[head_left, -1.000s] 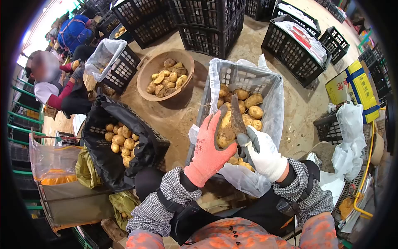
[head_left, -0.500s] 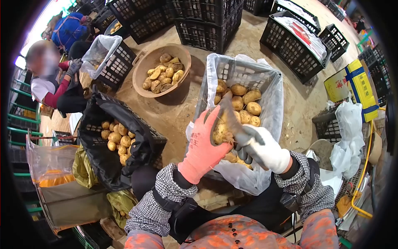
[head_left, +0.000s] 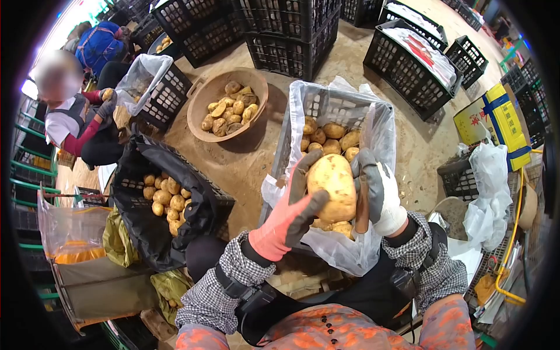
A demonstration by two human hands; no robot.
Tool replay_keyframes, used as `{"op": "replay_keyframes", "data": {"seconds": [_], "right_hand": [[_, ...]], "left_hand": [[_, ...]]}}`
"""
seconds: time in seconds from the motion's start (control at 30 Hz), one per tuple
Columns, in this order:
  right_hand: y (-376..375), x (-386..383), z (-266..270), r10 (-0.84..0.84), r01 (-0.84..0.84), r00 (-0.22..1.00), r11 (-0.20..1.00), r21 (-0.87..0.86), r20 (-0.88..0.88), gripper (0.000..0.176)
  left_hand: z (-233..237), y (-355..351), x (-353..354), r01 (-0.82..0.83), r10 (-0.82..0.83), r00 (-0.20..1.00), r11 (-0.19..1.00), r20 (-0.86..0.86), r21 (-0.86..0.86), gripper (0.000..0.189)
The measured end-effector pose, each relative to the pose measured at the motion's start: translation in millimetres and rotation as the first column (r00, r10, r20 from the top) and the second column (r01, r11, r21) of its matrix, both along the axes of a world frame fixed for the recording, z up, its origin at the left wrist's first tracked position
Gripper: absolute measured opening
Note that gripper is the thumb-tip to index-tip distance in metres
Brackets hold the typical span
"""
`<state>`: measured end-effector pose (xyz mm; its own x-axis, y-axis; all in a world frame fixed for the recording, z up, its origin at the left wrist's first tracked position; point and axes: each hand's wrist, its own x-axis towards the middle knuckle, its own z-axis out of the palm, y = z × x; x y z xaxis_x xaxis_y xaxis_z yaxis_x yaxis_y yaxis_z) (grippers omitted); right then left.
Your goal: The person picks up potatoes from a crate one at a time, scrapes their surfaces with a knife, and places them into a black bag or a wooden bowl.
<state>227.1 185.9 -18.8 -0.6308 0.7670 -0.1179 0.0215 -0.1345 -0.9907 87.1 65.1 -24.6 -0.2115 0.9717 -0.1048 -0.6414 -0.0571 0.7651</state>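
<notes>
A large yellow potato (head_left: pixel 332 185) is gripped in my left hand (head_left: pixel 286 211), which wears a pink glove with grey palm and fingers. My right hand (head_left: pixel 382 195), in a white and grey glove, is closed around a knife (head_left: pixel 362 205). Its brown handle points down, and the blade rises above my fingers. Right fingertips come close to the potato's right side. Both hands are over a crate (head_left: pixel 284 153) lined with clear plastic, where more potatoes (head_left: pixel 333 130) lie.
Left of the crate stands a brown basin (head_left: pixel 201 132) of potatoes, some cut. A black-lined crate (head_left: pixel 137 224) with potatoes sits at my left. Stacked black crates (head_left: pixel 291 52) rise ahead. A gloved person (head_left: pixel 70 125) sits at far left, holding a potato. Yellow boxes (head_left: pixel 506 122) stand right.
My left hand has turned the potato so its broad pale face shows. The knife has swung from across the potato to upright at its right. The person at left has lifted a potato.
</notes>
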Motion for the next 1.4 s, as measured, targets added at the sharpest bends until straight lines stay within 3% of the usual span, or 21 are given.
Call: {"op": "replay_keyframes", "data": {"seconds": [0.03, 0.1, 0.17, 0.2, 0.3, 0.37, 0.47, 0.53, 0.63, 0.7, 0.73, 0.8, 1.1, 1.13, 1.17, 1.2, 1.23, 1.27, 1.3, 1.33, 1.4], "right_hand": [[4, -2, -5, -0.024, 0.008, 0.998, 0.958, 0.285, 0.054, 0.037], [1, -6, -3, -0.031, 0.022, 0.999, 0.981, 0.195, 0.042, 0.033], [-3, -6, 8, 0.053, -0.052, 0.999, 0.968, -0.245, -0.003, 0.031], [-8, -8, 2, -0.035, -0.009, 0.993, 0.925, -0.379, -0.11, 0.038], [-14, -15, 5, -0.078, 0.051, 0.992, 0.966, -0.254, -0.099, 0.045], [-12, -15, 3, -0.088, 0.03, 0.983, 0.942, -0.335, -0.161, 0.046], [-15, -13, 5, -0.075, 0.013, 0.982, 0.944, -0.329, -0.175, 0.042], [-18, -7, 14, 0.048, -0.06, 0.997, 0.969, -0.24, -0.057, 0.035], [-19, -3, 15, 0.104, -0.099, 0.995, 0.94, -0.327, -0.001, 0.035], [-22, -3, 19, 0.166, -0.142, 0.985, 0.93, -0.338, 0.042, 0.036], [-24, -5, 21, 0.229, -0.188, 0.97, 0.919, -0.346, 0.081, 0.038], [-27, -8, 25, 0.238, -0.193, 0.966, 0.925, -0.328, 0.1, 0.038], [-17, 1, 9, 0.357, -0.321, 0.907, 0.929, -0.183, 0.222, 0.041], [-15, 3, -10, 0.306, -0.368, 0.917, 0.896, 0.247, 0.257, 0.04], [-14, 4, -22, 0.248, -0.363, 0.931, 0.688, 0.628, 0.266, 0.038], [-15, 1, -4, 0.324, -0.42, 0.902, 0.811, 0.408, 0.283, 0.032], [-17, 3, 0, 0.322, -0.417, 0.904, 0.81, 0.413, 0.282, 0.032], [-18, 4, 2, 0.319, -0.321, 0.947, 0.945, 0.065, 0.044, 0.031], [-19, 4, 6, 0.218, -0.264, 0.961, 0.911, -0.316, -0.173, 0.03], [-16, 1, 15, 0.082, -0.144, 0.98, 0.922, -0.36, -0.182, 0.028], [-9, 5, 31, 0.063, -0.127, 0.985, 0.9, -0.417, -0.164, 0.03]], "left_hand": [[2, 1, -2, 0.005, -0.005, 1.0, 1.0, 0.0, 0.002, 0.062], [11, 0, -4, -0.075, 0.065, 0.931, 0.997, -0.358, -0.014, 0.075], [20, 2, -4, -0.172, 0.16, 0.94, 0.985, -0.301, -0.015, 0.065], [18, 3, -9, -0.202, 0.189, 0.947, 0.979, -0.26, -0.024, 0.063], [19, 1, -14, -0.234, 0.217, 0.942, 0.972, -0.257, -0.036, 0.055], [9, -1, -16, -0.199, 0.195, 0.977, 0.979, -0.088, -0.036, 0.061], [10, -6, -17, -0.08, 0.08, 0.985, 0.997, -0.152, 0.008, 0.065], [18, -10, -16, -0.075, 0.071, 0.985, 0.997, -0.159, -0.023, 0.068], [5, -14, -13, -0.134, 0.131, 0.971, 0.991, -0.202, 0.0, 0.071], [-1, -13, -13, -0.216, 0.187, 0.735, 0.976, -0.651, 0.036, 0.07], [-1, -13, -12, -0.213, 0.184, 0.736, 0.976, -0.652, 0.035, 0.07], [1, -11, -10, -0.265, 0.199, 0.397, 0.959, -0.896, 0.096, 0.067], [5, -8, -4, -0.239, 0.063, 0.298, 0.971, -0.952, -0.01, 0.065], [2, -8, -4, -0.239, 0.064, 0.298, 0.971, -0.952, -0.009, 0.065], [-2, -9, -5, -0.238, 0.051, 0.3, 0.971, -0.953, -0.023, 0.066], [-4, -10, -5, -0.235, 0.036, 0.302, 0.971, -0.953, -0.038, 0.067], [-4, -10, -5, -0.234, 0.039, 0.299, 0.972, -0.954, -0.034, 0.067], [-3, -9, -4, -0.221, 0.125, 0.739, 0.973, -0.662, -0.062, 0.069], [-2, -9, -5, -0.193, 0.176, 0.968, 0.978, -0.181, -0.079, 0.071], [-1, -8, -7, -0.195, 0.179, 0.967, 0.978, -0.183, -0.074, 0.071], [1, -6, -15, -0.072, 0.071, 0.995, 0.997, -0.075, -0.01, 0.073]]}}
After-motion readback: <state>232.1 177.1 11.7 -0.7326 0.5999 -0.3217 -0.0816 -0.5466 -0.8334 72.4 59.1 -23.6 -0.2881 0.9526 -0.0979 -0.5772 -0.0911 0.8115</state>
